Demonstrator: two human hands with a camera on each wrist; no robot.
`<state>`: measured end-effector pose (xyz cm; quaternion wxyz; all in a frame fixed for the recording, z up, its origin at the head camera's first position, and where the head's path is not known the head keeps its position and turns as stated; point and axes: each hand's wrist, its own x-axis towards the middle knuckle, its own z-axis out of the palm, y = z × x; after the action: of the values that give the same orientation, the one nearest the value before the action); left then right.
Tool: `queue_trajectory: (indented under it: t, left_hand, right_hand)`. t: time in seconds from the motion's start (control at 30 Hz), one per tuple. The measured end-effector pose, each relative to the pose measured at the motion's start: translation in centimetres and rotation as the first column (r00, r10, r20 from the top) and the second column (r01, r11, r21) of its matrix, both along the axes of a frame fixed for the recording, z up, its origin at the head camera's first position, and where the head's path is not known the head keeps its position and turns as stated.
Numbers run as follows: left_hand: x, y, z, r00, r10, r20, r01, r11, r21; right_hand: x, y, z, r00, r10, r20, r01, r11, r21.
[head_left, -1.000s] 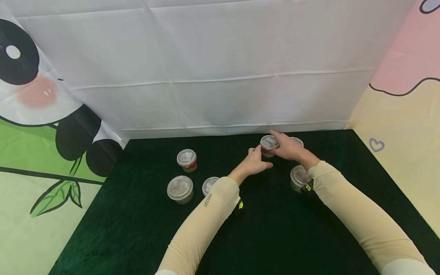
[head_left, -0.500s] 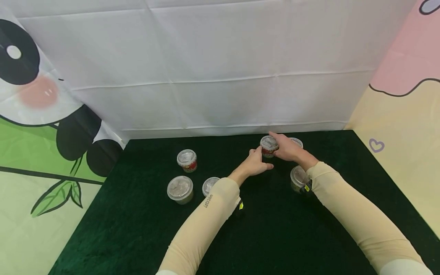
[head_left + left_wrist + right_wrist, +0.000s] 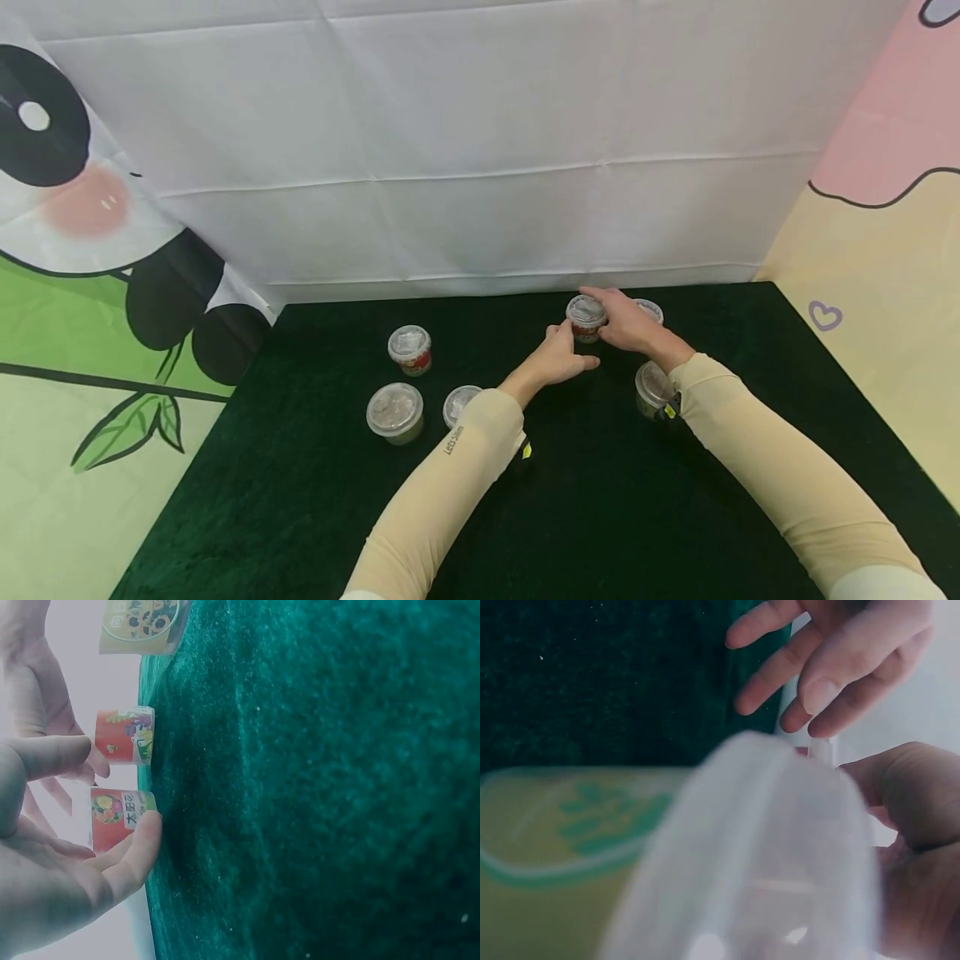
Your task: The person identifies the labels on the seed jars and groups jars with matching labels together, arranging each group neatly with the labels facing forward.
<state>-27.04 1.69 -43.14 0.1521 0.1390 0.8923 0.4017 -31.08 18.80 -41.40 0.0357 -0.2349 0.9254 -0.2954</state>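
Observation:
A small lidded plastic tub (image 3: 587, 310) with a red label stands near the back of the dark green cloth. My right hand (image 3: 628, 323) reaches over its right side and grips it between thumb and fingers. On the tub's left, my left hand (image 3: 555, 358) has its fingers extended beside or against the wall, thumb held apart. The left wrist view shows the red printed label (image 3: 111, 817) between the left fingers. Behind my right hand another small tub (image 3: 651, 310) is partly hidden. A larger tub (image 3: 654, 382) stands by my right wrist; its clear lid (image 3: 780, 847) blurs across the right wrist view.
On the left of the green cloth (image 3: 270, 492) stand a small red-labelled tub (image 3: 410, 343), a larger tub (image 3: 395, 412) and a small tub (image 3: 459, 403), partly covered by my left sleeve. A white curtain (image 3: 480, 150) rises behind the table's back edge.
The hands and the tub between them shift very slightly left. The other tubs stay where they were.

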Motion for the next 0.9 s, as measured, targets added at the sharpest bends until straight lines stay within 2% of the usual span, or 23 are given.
queue_trajectory:
  t: [0.2, 0.4, 0.63, 0.77, 0.9]
  left_hand:
    - [-0.2, -0.1, 0.1, 0.998, -0.024, -0.049, 0.027, 0.998, 0.057]
    - [-0.1, -0.7, 0.7, 0.997, -0.032, -0.069, 0.036, 0.997, 0.062]
    - [0.4, -1.5, 1.9, 0.996, -0.027, -0.086, 0.035, 0.995, 0.091]
    - [0.5, -2.0, 2.4, 0.992, -0.04, -0.119, 0.051, 0.995, 0.09]
    - [0.7, -3.0, 2.7, 0.984, -0.029, -0.176, 0.045, 0.995, 0.087]
  right_hand:
    - [0.2, -0.2, -0.1, 1.0, -0.005, -0.025, 0.005, 1.0, 0.0]
    - [0.4, -0.3, 0.2, 1.0, -0.017, -0.022, 0.016, 1.0, -0.011]
    - [0.7, -0.6, 0.9, 1.0, -0.01, -0.028, 0.009, 0.999, -0.041]
    - [0.9, -0.6, 1.0, 0.998, -0.014, -0.059, 0.008, 0.996, -0.094]
    - [1.3, -0.8, 1.1, 0.997, 0.004, -0.078, -0.019, 0.981, -0.193]
